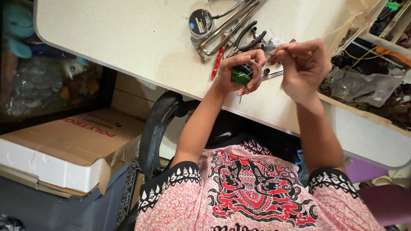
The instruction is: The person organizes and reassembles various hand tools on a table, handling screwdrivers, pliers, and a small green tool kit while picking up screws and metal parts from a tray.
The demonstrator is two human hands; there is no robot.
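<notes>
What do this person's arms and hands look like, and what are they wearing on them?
Both arms are bare from the upper arm down. The left hand and right hand wear no gloves, and no rings or watch show. The short sleeves belong to a red-and-white patterned shirt, each ending in a black cuff band with small white triangular motifs. A black-and-red ornamental print covers the shirt's middle.

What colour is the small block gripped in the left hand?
Green, with a dark upper part; the small block shows in the head view, inside the left hand.
</notes>
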